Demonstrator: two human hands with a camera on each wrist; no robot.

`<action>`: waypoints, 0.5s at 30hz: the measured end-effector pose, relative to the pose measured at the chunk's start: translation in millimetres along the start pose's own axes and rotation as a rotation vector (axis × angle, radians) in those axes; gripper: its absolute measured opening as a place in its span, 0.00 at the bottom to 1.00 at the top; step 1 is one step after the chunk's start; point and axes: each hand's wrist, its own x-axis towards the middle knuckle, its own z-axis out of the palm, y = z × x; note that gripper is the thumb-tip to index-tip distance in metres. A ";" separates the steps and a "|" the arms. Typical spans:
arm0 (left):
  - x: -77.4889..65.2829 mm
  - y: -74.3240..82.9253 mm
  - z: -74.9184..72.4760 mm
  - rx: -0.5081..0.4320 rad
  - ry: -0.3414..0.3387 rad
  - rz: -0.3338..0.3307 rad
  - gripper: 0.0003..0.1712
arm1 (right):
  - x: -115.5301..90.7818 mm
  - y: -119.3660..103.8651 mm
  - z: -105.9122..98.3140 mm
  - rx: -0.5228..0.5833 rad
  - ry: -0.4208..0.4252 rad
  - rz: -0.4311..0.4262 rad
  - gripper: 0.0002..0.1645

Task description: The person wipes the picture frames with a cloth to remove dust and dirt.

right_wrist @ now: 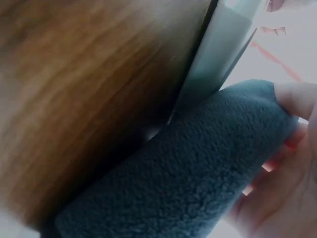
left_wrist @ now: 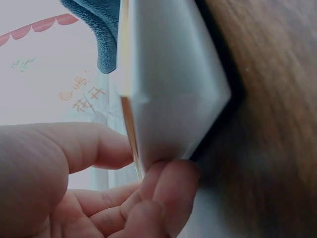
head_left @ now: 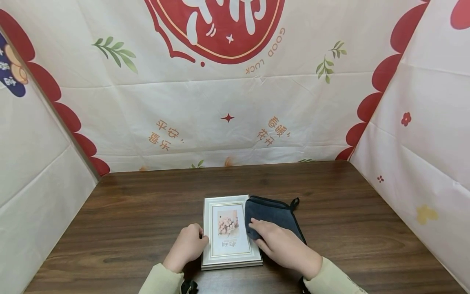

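A white picture frame (head_left: 207, 245) with a flower print lies face up on the table in the head view. My left hand (head_left: 188, 245) grips its left edge; in the left wrist view the thumb (left_wrist: 109, 148) is at the front side and curled fingers (left_wrist: 173, 193) touch the outer side. A folded dark blue cloth (head_left: 271, 214) with black trim and a hanging loop overlaps the frame's right side. My right hand (head_left: 284, 245) holds this cloth against the frame, fingers over it and thumb near its lower edge. The cloth hides part of the frame's right border.
The dark wooden table (head_left: 147, 204) extends around the frame. A white printed sheet (head_left: 220, 98) hangs behind it, with white side sheets (head_left: 415, 143) at left and right. A dark strap (head_left: 189, 286) shows at the left wrist.
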 end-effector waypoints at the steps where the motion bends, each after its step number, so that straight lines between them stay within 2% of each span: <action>1: 0.0 -0.3 0.1 0.002 0.003 0.004 0.09 | 0.4 -0.2 0.2 0.000 -0.009 -0.002 0.26; 5: 0.6 -1.5 0.9 -0.009 0.000 -0.001 0.07 | 2.5 -1.3 -0.7 0.010 -0.051 -0.011 0.26; 11: 0.0 -1.0 -0.3 -0.104 -0.058 -0.042 0.05 | 5.9 -1.5 0.0 -0.006 -0.079 -0.021 0.24; 15: 0.0 -1.6 -1.5 -0.134 -0.076 -0.045 0.05 | 8.4 -1.8 0.4 -0.002 -0.098 -0.017 0.23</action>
